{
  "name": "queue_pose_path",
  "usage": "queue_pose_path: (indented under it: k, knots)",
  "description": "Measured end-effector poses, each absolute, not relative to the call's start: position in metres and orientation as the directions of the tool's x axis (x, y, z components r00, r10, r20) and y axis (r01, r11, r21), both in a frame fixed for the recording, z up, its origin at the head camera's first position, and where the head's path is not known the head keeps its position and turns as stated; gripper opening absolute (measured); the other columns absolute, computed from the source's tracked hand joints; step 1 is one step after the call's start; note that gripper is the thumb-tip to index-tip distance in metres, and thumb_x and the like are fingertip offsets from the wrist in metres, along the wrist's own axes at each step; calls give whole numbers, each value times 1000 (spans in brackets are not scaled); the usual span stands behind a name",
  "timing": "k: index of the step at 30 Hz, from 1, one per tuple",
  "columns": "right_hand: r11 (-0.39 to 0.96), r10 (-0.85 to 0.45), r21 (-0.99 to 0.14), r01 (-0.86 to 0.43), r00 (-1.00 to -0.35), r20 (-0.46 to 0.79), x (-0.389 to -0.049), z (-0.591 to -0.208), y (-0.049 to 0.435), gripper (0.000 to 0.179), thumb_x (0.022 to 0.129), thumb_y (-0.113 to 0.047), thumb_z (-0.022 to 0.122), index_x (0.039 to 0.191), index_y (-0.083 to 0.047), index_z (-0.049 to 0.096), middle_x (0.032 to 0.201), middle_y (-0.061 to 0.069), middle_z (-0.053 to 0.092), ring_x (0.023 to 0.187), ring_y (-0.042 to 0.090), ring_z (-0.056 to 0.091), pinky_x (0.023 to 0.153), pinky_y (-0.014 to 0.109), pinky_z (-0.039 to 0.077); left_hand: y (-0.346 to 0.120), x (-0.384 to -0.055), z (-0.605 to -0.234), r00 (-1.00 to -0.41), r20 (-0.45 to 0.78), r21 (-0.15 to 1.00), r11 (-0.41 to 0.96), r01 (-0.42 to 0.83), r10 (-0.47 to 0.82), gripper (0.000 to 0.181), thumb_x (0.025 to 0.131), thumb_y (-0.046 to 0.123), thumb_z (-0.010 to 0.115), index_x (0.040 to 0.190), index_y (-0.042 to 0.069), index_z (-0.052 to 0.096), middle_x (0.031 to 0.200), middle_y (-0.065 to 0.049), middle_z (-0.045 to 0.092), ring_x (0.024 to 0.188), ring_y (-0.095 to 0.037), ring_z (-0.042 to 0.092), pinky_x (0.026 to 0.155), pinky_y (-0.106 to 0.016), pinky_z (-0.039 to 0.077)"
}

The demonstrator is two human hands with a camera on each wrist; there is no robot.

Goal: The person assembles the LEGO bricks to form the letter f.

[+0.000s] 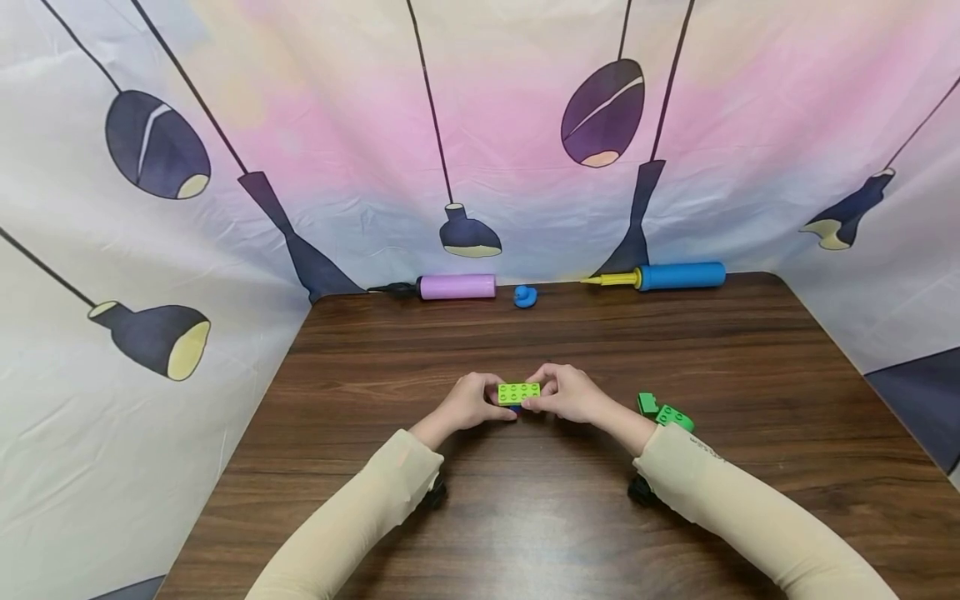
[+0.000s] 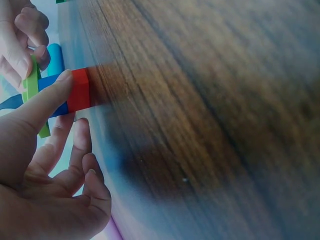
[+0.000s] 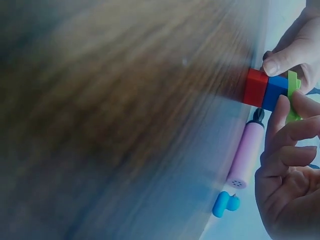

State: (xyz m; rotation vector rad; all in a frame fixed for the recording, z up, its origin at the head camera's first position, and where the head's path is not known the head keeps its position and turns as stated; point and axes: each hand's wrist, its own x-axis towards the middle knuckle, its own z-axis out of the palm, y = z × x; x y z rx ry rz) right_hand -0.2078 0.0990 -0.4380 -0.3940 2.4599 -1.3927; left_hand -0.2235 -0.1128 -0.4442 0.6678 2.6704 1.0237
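At the counter's (image 1: 525, 533) middle, the left hand (image 1: 467, 404) pinches a blue block (image 3: 276, 93) stacked on a red block (image 3: 255, 88); the right hand (image 1: 567, 394) pinches the lime plate (image 1: 517, 391) on top. Green blocks (image 1: 673, 417) lie toward three o'clock; farther, a blue duck (image 1: 527, 297) sits at twelve.

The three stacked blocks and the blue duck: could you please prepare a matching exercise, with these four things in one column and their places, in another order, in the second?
Things
1. lime green block
2. blue block
3. red block
4. blue duck

Places
A. between the purple pump and the blue pump
B. lowest in the stack
C. topmost in the stack
D. middle of the stack

Pairs: 1-C, 2-D, 3-B, 4-A
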Motion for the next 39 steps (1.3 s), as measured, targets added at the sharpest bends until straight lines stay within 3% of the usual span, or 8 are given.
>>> queue_pose_path:
  k: [12,23,39]
  knots:
    - [512,-357,-856,-76,-925,-132,-208,-438,99,30,84,-22,77,108,-10,65,68,8,66,55,29,59,48,30,43,-112,-223,-444,-875,-28,662,665,346,484,32,74,17,86,97,4,68,68,2,55,61,-9,46,57,-23,38]
    - [477,-346,-878,28,-913,-218,-212,-440,101,29,83,-19,78,107,-10,65,72,6,68,51,18,52,50,30,43,-112,-224,-447,-877,-20,667,660,346,480,30,72,18,87,93,6,69,68,2,55,60,-9,46,57,-23,38]
    - [493,-416,-870,-19,-884,-216,-216,-437,102,31,85,-19,76,108,-7,61,72,7,67,55,24,57,50,30,44,-112,-225,-445,-873,-15,658,662,358,487,27,72,18,86,90,7,69,66,1,54,60,-10,45,56,-23,37]
